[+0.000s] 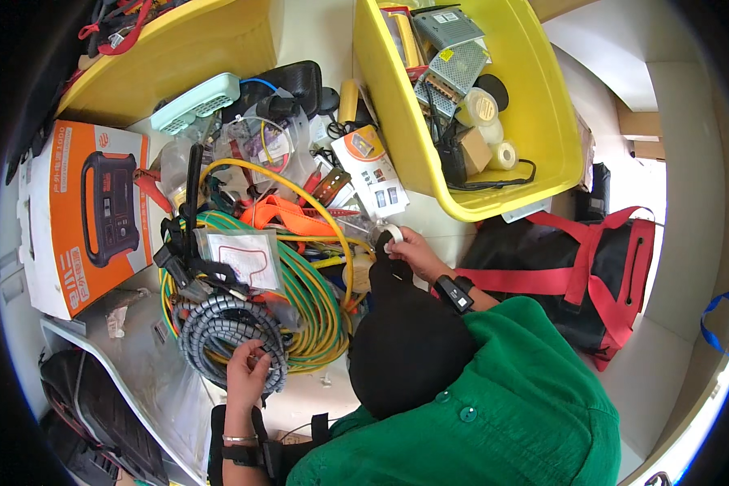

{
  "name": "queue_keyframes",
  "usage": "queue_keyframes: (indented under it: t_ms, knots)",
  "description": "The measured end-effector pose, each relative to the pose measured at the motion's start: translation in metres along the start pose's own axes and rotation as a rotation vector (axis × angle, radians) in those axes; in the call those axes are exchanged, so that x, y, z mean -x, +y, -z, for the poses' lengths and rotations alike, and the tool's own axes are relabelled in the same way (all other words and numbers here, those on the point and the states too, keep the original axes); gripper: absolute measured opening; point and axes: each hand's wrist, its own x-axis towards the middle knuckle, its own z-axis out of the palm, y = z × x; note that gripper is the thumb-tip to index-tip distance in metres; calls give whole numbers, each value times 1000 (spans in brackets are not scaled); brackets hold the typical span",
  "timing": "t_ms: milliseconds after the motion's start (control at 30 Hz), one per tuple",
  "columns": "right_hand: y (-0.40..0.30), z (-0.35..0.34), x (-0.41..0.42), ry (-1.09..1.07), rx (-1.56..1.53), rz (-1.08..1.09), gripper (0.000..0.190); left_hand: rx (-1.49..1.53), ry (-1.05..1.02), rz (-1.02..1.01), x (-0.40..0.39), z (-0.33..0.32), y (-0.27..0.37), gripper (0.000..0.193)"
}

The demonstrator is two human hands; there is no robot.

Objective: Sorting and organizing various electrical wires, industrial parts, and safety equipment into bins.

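My right hand point(408, 250) closes its fingers around a small white ring point(393, 237), which looks like a roll of tape, above my black-clad knee. My left hand point(249, 369) is bent over the coil of grey spiral cable wrap point(231, 322); whether its fingers pinch something is unclear. Behind that wrap lies a large coil of yellow-green cable point(310, 304). A clear bag with a printed sheet point(246, 258) rests on the coil. An orange strap point(285, 217) and a white-and-orange printed box point(367, 167) lie farther back in the pile.
A yellow bin point(462, 209) at the upper right holds metal power supplies point(449, 27) and tape rolls. Another yellow bin point(219, 42) stands upper left. An orange-and-white carton point(97, 219) is at the left, a grey tray point(127, 401) below it. A black-and-red bag point(516, 267) lies right.
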Motion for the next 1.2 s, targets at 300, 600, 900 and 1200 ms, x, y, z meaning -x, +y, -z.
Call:
queue_keyframes:
  t_ms: [300,600,900,1200]
  knots:
    - [-11,10,-3,21,239,-10,8,-44,-7,20,-3,-2,0,30]
    - [-25,26,3,15,-187,-104,14,-33,-19,28,-3,-3,6,29]
    - [-80,17,58,-85,-92,-12,12,17,12,6,1,-3,15,27]
    - [-189,-12,145,-208,130,230,11,-52,49,-137,4,1,16,27]
